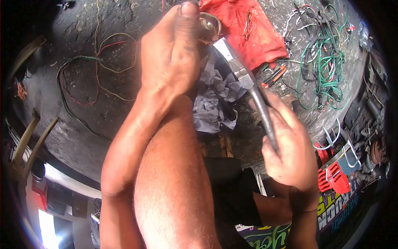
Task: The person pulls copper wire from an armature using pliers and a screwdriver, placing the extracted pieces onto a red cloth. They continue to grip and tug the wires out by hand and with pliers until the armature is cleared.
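Observation:
My left hand is closed at the top centre, thumb uppermost, fingers curled on the far side. A small round metal-looking part shows at those fingers, and I cannot tell exactly what it is. In my right hand is a pair of pliers, fingers wrapped round the grey handles. The bright jaws point up and left, close to the round part. Below the jaws lies a crumpled grey cloth. An orange-and-black object rests just beyond the pliers.
A red cloth with copper strands lies at the back. Tangled green wires spread at right; loose thin wires curl at left on the dark stone-like surface. Red and grey baskets stand at lower right.

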Action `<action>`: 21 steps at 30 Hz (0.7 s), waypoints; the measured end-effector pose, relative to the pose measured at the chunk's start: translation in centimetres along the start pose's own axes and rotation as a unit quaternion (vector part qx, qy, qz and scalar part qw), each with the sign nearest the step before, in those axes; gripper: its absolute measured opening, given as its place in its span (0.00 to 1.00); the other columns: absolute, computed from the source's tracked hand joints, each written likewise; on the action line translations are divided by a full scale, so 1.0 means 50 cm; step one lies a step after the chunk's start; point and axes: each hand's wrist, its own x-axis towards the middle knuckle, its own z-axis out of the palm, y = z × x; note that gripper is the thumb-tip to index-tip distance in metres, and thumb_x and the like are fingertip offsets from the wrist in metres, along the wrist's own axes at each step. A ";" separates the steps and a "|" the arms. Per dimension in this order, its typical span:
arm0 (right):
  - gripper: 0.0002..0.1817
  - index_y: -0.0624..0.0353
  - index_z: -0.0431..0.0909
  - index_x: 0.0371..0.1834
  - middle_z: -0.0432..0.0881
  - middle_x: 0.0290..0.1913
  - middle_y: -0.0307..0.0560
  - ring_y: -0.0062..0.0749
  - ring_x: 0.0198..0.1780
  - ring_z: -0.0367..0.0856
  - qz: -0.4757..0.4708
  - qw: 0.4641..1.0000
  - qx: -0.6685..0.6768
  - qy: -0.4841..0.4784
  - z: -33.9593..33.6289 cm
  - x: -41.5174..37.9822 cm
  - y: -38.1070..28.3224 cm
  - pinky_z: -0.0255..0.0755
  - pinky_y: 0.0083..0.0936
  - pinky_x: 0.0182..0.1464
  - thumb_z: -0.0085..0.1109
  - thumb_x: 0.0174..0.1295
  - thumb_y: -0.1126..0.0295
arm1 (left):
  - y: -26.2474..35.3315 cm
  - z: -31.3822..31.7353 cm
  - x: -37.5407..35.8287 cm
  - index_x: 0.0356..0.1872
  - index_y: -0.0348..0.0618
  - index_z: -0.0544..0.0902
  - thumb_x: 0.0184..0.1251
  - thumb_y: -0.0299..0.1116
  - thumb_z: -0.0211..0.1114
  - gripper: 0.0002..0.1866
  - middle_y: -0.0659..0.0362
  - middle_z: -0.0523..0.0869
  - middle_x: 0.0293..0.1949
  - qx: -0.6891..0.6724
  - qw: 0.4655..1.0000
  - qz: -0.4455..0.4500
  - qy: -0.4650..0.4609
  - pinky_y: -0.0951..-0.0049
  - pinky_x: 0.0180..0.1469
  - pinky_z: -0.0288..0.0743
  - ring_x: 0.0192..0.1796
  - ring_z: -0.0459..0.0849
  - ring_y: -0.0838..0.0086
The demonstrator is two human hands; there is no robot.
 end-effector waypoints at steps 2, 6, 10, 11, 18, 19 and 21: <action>0.31 0.70 0.73 0.59 0.70 0.64 0.66 0.63 0.66 0.69 -0.002 1.000 -0.008 -0.002 0.007 0.002 -0.001 0.62 0.39 0.69 0.47 0.45 0.84 | 0.001 -0.004 0.003 0.39 0.36 0.84 0.77 0.62 0.40 0.36 0.59 0.85 0.32 -0.020 0.999 0.014 -0.023 0.73 0.42 0.71 0.35 0.78 0.75; 0.25 0.71 0.74 0.49 0.72 0.57 0.69 0.65 0.59 0.72 -0.076 0.996 -0.010 0.035 0.018 0.007 0.023 0.69 0.44 0.61 0.48 0.42 0.85 | 0.001 -0.012 0.006 0.39 0.36 0.84 0.77 0.60 0.40 0.35 0.59 0.85 0.32 0.035 0.998 0.028 -0.038 0.73 0.42 0.71 0.35 0.78 0.75; 0.21 0.70 0.73 0.43 0.73 0.48 0.66 0.63 0.50 0.75 -0.047 0.998 0.023 0.026 0.037 0.044 0.047 0.74 0.41 0.52 0.49 0.39 0.85 | -0.015 -0.018 0.018 0.38 0.34 0.84 0.79 0.57 0.40 0.35 0.57 0.83 0.29 0.032 0.999 0.017 -0.018 0.73 0.41 0.70 0.34 0.77 0.74; 0.23 0.71 0.73 0.45 0.73 0.45 0.63 0.60 0.43 0.76 -0.079 0.994 0.022 0.068 0.055 0.050 0.062 0.75 0.38 0.47 0.50 0.39 0.85 | -0.013 -0.019 0.023 0.39 0.33 0.84 0.79 0.56 0.40 0.34 0.55 0.84 0.30 0.064 0.998 0.019 -0.023 0.71 0.41 0.71 0.34 0.77 0.72; 0.24 0.72 0.72 0.48 0.73 0.43 0.58 0.47 0.35 0.80 -0.129 0.968 0.002 0.217 0.117 0.066 0.097 0.77 0.34 0.37 0.48 0.41 0.87 | 0.004 0.016 0.056 0.40 0.35 0.85 0.80 0.50 0.41 0.30 0.55 0.85 0.31 -0.055 0.985 -0.143 -0.078 0.70 0.39 0.72 0.33 0.79 0.72; 0.24 0.72 0.72 0.48 0.73 0.43 0.58 0.47 0.35 0.80 -0.130 0.967 0.004 0.218 0.129 0.068 0.099 0.77 0.34 0.37 0.48 0.41 0.87 | 0.001 0.019 0.061 0.43 0.36 0.86 0.80 0.50 0.40 0.30 0.56 0.86 0.32 -0.026 0.986 -0.133 -0.097 0.70 0.41 0.72 0.35 0.79 0.73; 0.24 0.72 0.73 0.47 0.74 0.42 0.57 0.47 0.35 0.80 -0.089 0.965 0.021 0.244 0.155 0.073 0.103 0.77 0.34 0.37 0.48 0.40 0.87 | -0.044 0.043 0.072 0.42 0.35 0.85 0.79 0.52 0.40 0.31 0.51 0.86 0.34 -0.007 0.991 -0.109 -0.073 0.65 0.44 0.73 0.36 0.82 0.65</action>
